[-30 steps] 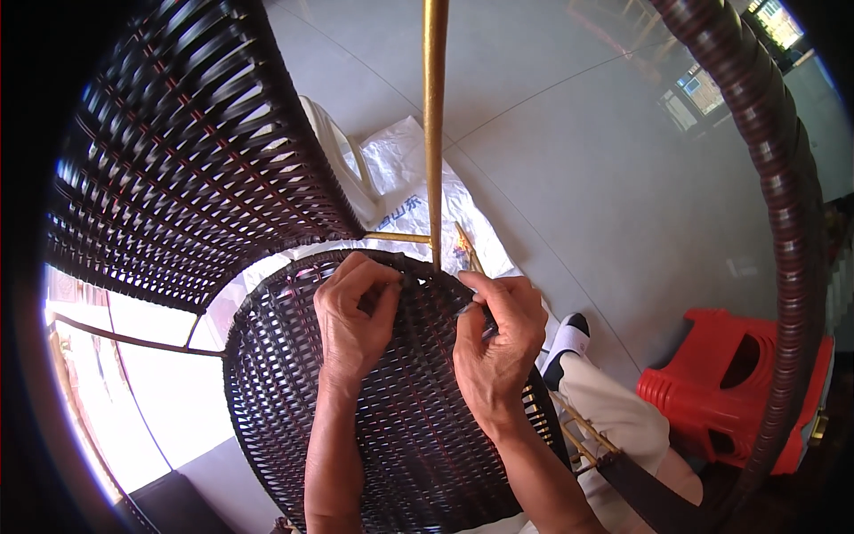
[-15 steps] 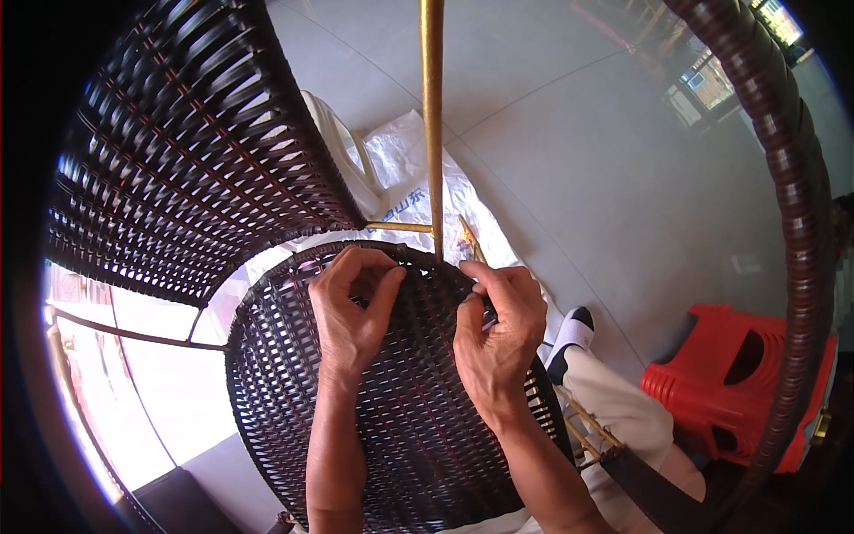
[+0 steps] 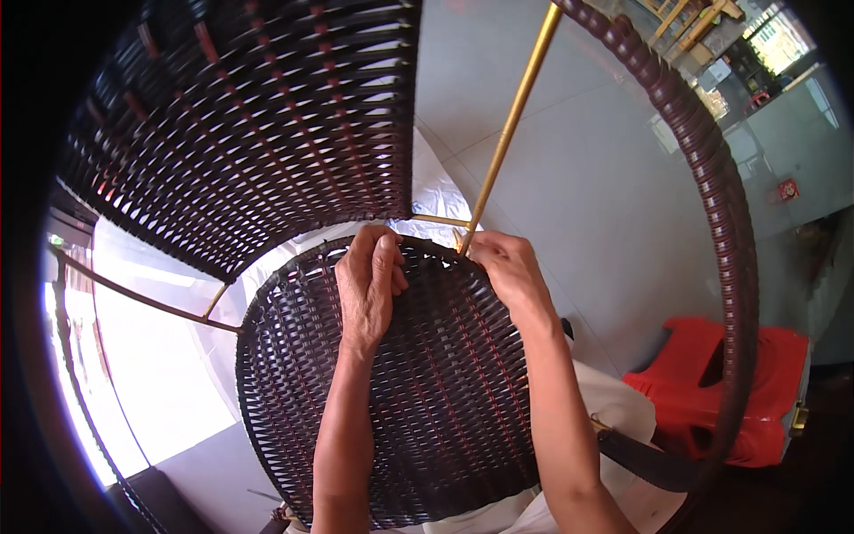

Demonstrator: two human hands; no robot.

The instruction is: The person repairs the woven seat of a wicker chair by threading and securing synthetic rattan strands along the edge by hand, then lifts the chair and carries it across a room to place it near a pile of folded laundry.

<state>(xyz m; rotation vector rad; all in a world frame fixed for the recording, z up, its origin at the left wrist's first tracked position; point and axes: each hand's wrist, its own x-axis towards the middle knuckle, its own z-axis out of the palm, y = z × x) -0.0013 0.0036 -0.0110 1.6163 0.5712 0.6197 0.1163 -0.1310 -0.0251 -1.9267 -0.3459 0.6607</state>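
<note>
Rounded seat of dark brown woven strips [image 3: 436, 383]: beneath both forearms, joined at its far rim to a slim gold metal rod [image 3: 514, 125].
Bare left hand [image 3: 366, 285]: fingers curled at that rim, thumb raised – whether they pinch anything, I cannot tell.
Bare right hand [image 3: 511, 271]: fingers bent at the rim beside the rod – fingertips partly hidden, grip unclear.
Hollow red plastic stool [image 3: 672, 392]: at right, dark cut-outs in its sides.

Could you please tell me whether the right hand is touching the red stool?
No, the right hand is at the far side of the woven seat, apart from the red stool.
</note>
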